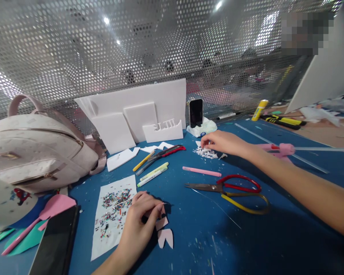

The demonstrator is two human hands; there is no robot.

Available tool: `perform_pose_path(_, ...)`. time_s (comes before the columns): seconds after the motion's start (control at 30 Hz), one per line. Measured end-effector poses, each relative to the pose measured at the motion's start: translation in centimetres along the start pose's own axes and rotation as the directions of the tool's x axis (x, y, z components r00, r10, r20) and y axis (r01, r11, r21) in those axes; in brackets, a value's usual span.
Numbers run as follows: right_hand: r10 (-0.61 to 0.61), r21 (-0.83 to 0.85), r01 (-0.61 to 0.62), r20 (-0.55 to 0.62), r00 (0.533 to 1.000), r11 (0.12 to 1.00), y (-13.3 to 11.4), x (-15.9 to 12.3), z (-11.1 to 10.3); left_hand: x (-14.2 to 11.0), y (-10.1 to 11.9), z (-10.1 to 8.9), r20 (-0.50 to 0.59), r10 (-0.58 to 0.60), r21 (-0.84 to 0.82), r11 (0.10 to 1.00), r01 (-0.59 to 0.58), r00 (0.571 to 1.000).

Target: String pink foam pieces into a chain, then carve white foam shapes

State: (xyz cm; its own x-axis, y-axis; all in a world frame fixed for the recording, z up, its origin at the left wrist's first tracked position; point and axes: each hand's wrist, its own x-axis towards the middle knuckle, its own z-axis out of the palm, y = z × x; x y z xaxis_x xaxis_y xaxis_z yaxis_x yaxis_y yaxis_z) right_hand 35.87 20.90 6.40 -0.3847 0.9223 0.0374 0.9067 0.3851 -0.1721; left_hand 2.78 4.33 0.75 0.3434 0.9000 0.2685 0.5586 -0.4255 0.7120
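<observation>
My left hand (140,221) rests on the blue table with fingers curled, pressing on a small pink paper cut-out (164,233) beside a white sheet (113,217) strewn with glitter flakes. My right hand (222,142) reaches far forward, fingertips pinched at a little heap of white foam scraps (206,152). Whether it holds a scrap is too small to see. Between the hands lie scissors (232,189) with red and yellow handles and a pink pen (202,171).
White foam boards (137,114) lean on the perforated metal screen at the back, a phone (195,112) standing beside them. A pale backpack (37,147) sits left, a dark tablet (55,244) near the front left. Markers, a red cutter (163,153), a glue stick (259,109) and a pink-tipped rod (286,149) lie about.
</observation>
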Motion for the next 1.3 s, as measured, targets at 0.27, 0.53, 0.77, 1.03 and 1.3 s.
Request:
perform_pose_path(0.27, 0.011, -0.069, -0.013, -0.030, 0.999, 0.998, -1.1, -0.4, -0.5, 0.0, 0.0, 0.0, -0.001, 0.000, -0.014, 1.000, 0.000, 1.000)
perform_pose_path(0.53, 0.042, -0.107, -0.035, 0.064, 0.997, 0.994, -1.5, -0.1, 0.7, 0.0, -0.1, 0.1, 0.002, -0.011, -0.020, 1.000, 0.011, 1.000)
perform_pose_path(0.77, 0.009, -0.110, -0.001, 0.073, 0.997, 0.994, -0.8, 0.3, 1.6, -0.1, -0.3, 0.2, -0.003, -0.011, -0.028, 1.000, 0.011, 1.000)
perform_pose_path(1.03, -0.058, -0.057, 0.060, 0.035, 0.998, 0.997, -0.8, 0.0, 1.8, 0.0, -0.3, 0.2, -0.007, 0.001, -0.031, 1.000, -0.001, 1.000)
perform_pose_path(1.3, -0.195, 0.210, 0.198, -0.033, 0.980, 0.958, -4.7, -1.5, 0.1, -0.1, -0.3, 0.1, -0.010, 0.005, -0.040, 0.999, -0.005, 1.000)
